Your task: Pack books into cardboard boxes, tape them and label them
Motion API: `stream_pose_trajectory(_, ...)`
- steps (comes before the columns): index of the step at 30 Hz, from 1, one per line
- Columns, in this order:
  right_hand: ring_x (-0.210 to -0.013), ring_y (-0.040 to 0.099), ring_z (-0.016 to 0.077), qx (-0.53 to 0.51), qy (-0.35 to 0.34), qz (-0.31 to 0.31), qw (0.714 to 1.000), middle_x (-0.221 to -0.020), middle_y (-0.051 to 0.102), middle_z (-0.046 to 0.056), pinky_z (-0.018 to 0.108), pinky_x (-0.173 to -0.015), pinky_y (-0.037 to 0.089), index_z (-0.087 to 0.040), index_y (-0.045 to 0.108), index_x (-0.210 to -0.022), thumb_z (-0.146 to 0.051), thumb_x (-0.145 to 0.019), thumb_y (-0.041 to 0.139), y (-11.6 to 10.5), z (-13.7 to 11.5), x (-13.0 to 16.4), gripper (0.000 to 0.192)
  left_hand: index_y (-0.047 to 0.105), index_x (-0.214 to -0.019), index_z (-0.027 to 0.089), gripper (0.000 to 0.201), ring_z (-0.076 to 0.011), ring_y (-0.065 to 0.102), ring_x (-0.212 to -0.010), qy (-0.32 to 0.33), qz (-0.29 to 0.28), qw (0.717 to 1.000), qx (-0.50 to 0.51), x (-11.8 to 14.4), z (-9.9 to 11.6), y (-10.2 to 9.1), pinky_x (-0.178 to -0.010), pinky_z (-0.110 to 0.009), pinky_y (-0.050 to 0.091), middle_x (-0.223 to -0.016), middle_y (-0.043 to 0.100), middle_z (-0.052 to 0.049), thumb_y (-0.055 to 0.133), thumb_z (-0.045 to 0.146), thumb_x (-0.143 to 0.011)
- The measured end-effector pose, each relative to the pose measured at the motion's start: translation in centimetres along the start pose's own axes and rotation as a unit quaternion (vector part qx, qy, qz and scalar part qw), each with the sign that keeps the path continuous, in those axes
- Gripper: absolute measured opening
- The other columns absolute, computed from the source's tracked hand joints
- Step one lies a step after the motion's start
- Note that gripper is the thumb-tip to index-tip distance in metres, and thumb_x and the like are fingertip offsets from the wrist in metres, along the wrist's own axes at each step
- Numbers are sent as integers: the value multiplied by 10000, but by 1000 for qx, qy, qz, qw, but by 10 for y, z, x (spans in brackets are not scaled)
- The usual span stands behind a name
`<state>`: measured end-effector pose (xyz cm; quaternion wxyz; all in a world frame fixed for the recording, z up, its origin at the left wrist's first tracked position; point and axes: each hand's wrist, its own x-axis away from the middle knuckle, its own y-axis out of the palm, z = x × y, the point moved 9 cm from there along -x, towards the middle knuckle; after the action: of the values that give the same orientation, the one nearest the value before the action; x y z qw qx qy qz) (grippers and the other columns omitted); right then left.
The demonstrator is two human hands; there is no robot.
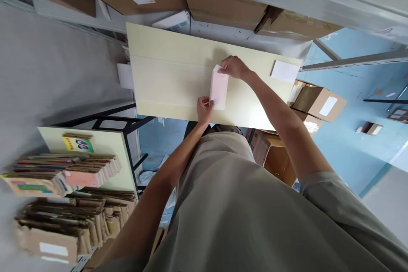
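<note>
A small white paper packet (219,89) lies on a pale yellow tabletop (165,76). My left hand (205,110) pinches its near corner from below. At the packet's far end, my right hand (234,67) grips the top edge with its fingertips. Both arms reach out over my grey-green shirt. The part of the packet under my fingers is hidden.
A white slip (284,71) lies at the table's right corner. Cardboard boxes (318,101) stand on the blue floor to the right, and more boxes (223,4) sit beyond the table. On the left, a second table (105,142) carries stacks of books (66,172) and brown mailers (63,225).
</note>
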<state>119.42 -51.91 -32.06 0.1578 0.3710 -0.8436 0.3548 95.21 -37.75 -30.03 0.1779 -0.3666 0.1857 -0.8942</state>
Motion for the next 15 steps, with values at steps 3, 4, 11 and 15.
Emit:
stream_pose_trajectory(3, -1337, 732, 362, 32, 14, 29, 999, -1203, 843, 107, 578, -1306, 570, -205, 853, -1120, -442, -1050, 853, 17, 4, -4, 247, 617, -1092, 249, 153, -240, 845, -1132, -26, 18, 999, -29, -12, -9, -4, -963, -335, 683, -1194, 846, -140, 768, 246, -1066)
stream_pose_trajectory(4, -1385, 716, 373, 44, 24, 43, 998, -1265, 838, 129, 596, -1331, 552, -194, 848, -1157, -395, -1073, 820, 22, 5, -4, 220, 624, -1087, 248, 134, -241, 849, -1108, -23, 12, 999, -43, -15, -9, -4, -966, -338, 675, -1194, 854, -142, 757, 235, -1072)
stream_pose_trajectory(11, -1636, 535, 393, 97, 41, 135, 985, -1572, 731, 197, 652, -1380, 517, -185, 756, -1418, -257, -1171, 569, 46, -21, 25, 318, 725, -1036, 253, 67, -324, 850, -1095, 64, -92, 971, -212, -37, 14, -10, -1092, -451, 630, -1101, 883, -127, 759, 200, -1061)
stream_pose_trajectory(15, -1721, 450, 436, 139, 21, 128, 982, -1827, 541, 231, 710, -1392, 471, -154, 669, -1622, -165, -1151, 453, 68, -53, 68, 518, 797, -969, 261, 127, -391, 819, -1178, 113, -147, 941, -285, -58, 27, -18, -1158, -538, 613, -1094, 852, -140, 784, 136, -980)
